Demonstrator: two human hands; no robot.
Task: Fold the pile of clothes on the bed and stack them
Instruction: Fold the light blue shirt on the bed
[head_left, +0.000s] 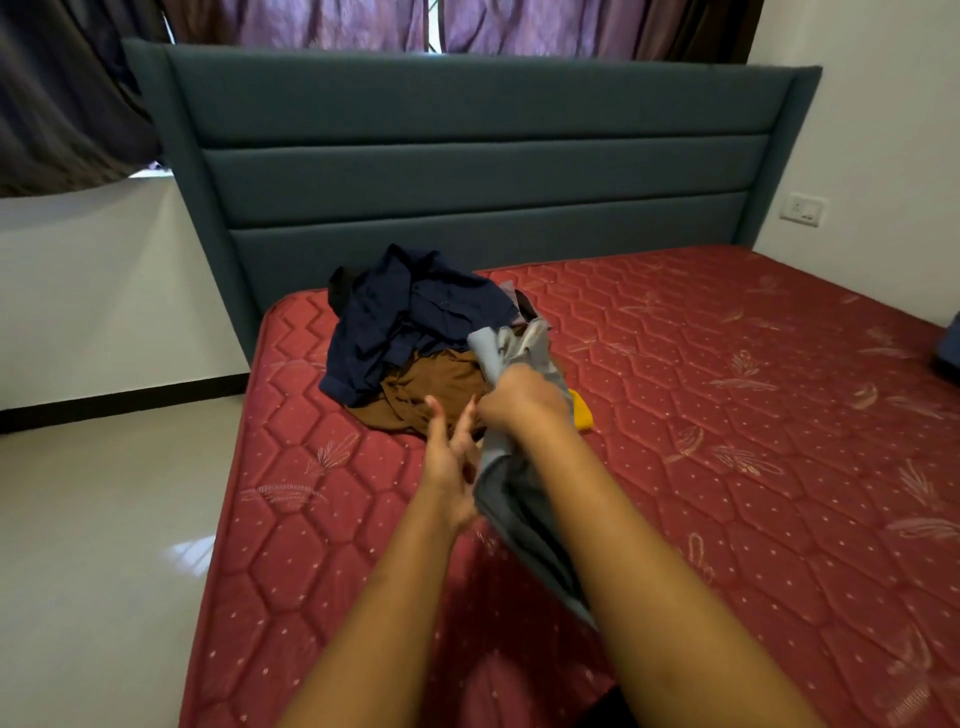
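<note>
Head — grey garment (511, 499) within right fingers (491, 410)

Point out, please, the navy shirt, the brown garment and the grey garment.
navy shirt (410, 322), head view, crumpled middle.
brown garment (441, 379), head view, exposed front folds.
grey garment (511, 499), head view, hanging lower part.

Your one wide head-worn view (no second angle) looks forward and down over the bed (727, 467), close above it, headboard (467, 156) across the upper frame.
</note>
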